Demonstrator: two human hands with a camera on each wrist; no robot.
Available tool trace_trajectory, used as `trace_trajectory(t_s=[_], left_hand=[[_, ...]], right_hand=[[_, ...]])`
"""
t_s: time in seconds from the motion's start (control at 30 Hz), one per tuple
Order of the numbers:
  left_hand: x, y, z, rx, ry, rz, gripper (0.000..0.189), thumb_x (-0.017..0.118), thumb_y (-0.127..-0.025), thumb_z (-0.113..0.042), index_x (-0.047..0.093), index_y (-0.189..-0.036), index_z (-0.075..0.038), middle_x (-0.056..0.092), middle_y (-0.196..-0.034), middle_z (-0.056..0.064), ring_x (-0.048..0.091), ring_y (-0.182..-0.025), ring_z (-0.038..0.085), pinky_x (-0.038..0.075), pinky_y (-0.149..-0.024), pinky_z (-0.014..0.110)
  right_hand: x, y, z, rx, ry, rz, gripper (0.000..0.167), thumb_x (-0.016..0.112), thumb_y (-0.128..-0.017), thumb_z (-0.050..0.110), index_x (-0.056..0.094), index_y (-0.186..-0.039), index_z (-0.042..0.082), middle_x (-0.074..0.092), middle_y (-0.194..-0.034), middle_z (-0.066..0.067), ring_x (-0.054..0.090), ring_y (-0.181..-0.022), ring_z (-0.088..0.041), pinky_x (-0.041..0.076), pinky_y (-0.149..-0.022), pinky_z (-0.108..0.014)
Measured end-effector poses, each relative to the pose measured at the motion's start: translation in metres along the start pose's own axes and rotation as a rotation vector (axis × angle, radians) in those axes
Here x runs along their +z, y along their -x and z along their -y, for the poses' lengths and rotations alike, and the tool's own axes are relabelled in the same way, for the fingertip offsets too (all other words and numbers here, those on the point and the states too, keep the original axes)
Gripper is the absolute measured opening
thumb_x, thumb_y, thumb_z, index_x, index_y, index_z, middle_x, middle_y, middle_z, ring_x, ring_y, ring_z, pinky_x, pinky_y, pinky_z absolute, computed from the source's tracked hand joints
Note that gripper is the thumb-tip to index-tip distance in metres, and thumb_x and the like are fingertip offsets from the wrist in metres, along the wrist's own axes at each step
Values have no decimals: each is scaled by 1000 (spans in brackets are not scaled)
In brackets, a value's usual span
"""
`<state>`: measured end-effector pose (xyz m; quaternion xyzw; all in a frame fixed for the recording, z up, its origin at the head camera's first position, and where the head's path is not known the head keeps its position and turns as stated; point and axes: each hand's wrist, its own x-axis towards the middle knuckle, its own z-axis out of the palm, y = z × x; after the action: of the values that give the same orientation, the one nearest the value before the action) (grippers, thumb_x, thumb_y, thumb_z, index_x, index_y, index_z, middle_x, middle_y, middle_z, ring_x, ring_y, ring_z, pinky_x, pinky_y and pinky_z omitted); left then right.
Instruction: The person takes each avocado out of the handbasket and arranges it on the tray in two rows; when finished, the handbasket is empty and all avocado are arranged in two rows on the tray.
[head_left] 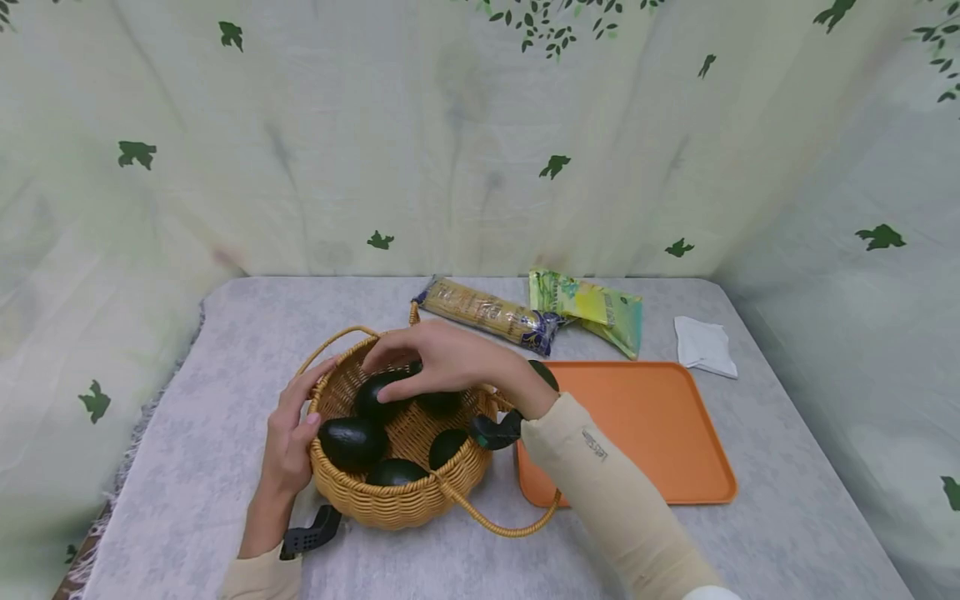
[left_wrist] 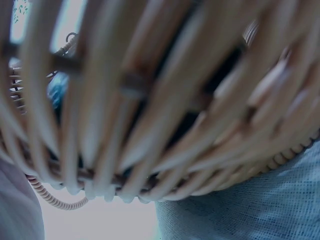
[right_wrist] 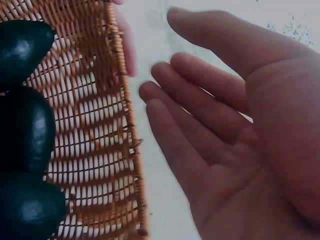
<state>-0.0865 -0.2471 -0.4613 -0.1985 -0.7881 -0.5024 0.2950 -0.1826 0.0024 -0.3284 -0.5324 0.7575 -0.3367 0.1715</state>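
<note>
1. The basket (head_left: 401, 507) is round, woven from honey-coloured wicker, with a ropelike rim and thin, wrapped looped handles; close up, the left wrist view shows smooth, curved ribs with gaps between them.
2. Inside it lie several avocados (head_left: 352, 443), dark green to nearly black, oval and glossy, some against the wall and others nearer the middle.
3. Right of the basket is a flat orange tray (head_left: 645, 442) with rounded corners and a low raised lip. A dark rounded thing (head_left: 545, 374) shows by its far edge, partly hidden behind the right wrist.
4. Behind lie a crinkly clear-and-blue packet (head_left: 486, 315) of pale yellow contents, glossy green-and-yellow packets (head_left: 596, 307) and a small white packet (head_left: 705, 346).
5. The right hand (head_left: 438, 358) arches over the basket from the right, released: fingers extended, thumb apart, grasping nothing. Its thumb overlaps one avocado in the head view; whether they touch, I cannot tell.
6. The left hand (head_left: 288, 433) rests along the basket's left outer side, unclenched, fingers fairly straight, thumb by the rim.
7. A mottled grey cloth (head_left: 202, 467) with a fringed left edge covers the table; pale curtains (head_left: 450, 167) printed with green birds and leaves surround it.
</note>
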Motion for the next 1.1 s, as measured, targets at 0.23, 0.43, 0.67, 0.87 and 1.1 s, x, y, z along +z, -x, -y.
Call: trace_trajectory(t_s=[0.23, 0.43, 0.67, 0.87, 1.1], left_hand=[[1, -1, -2, -15, 13, -2, 57, 34, -97, -15, 53, -149, -1, 57, -147, 17, 50, -120, 14, 33, -100, 26], [0, 0, -2, 0, 2, -8, 55, 34, -99, -15, 54, -148, 0, 57, -147, 16, 51, -123, 13, 32, -102, 25], [1, -1, -1, 8, -15, -10, 54, 33, -99, -14, 54, -148, -1, 58, -146, 14, 51, -123, 12, 31, -102, 24], [1, 0, -1, 13, -19, -12, 55, 33, -99, -14, 54, -148, -1, 59, -146, 13, 51, -126, 12, 31, -103, 24], [0, 0, -1, 8, -29, -16, 54, 34, -99, -14, 55, -147, -1, 58, -147, 7, 50, -127, 11, 31, -105, 23]], right_hand=[[-6, -12, 7, -13, -62, 95, 39, 74, -95, 23, 68, -131, 8, 70, -128, -3, 64, -120, -5, 46, -102, -19], [-2, -23, 4, 13, -127, 168, 41, 75, -95, 23, 68, -131, 6, 70, -126, -2, 63, -115, -1, 48, -102, -21], [11, -33, -4, 30, -221, 187, 40, 75, -94, 15, 68, -130, 1, 70, -125, -7, 66, -111, -2, 51, -101, -28], [21, -38, -16, 26, -292, 186, 39, 74, -95, 14, 67, -131, 2, 69, -130, -15, 66, -120, -20, 51, -100, -24], [32, -49, -25, 48, -298, 241, 41, 73, -95, 14, 66, -134, 3, 68, -133, -13, 65, -122, -16, 49, -98, -18]])
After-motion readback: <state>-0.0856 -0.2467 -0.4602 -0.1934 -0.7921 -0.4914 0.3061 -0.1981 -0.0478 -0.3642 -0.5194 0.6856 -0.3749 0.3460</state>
